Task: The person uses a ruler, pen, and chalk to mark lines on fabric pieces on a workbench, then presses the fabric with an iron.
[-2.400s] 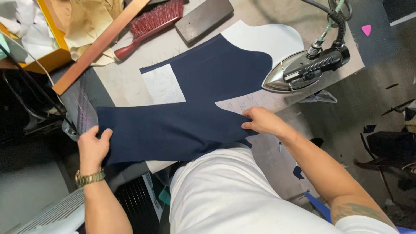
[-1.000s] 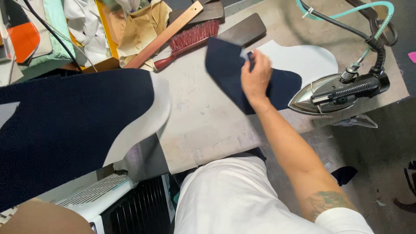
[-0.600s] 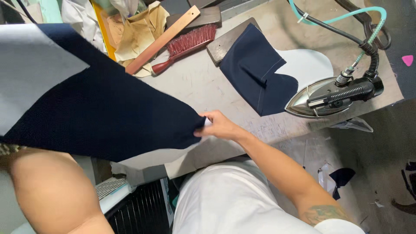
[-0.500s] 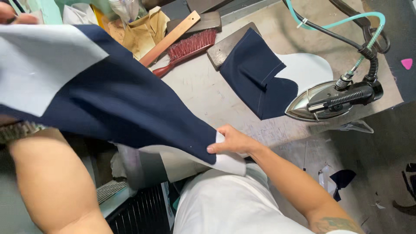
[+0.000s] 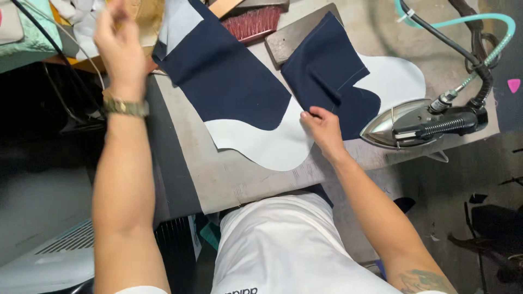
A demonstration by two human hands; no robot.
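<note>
Fabric panel [image 5: 229,87] on table [image 5: 218,179], iron [image 5: 419,124] right, brush [image 5: 253,23] behind
</note>
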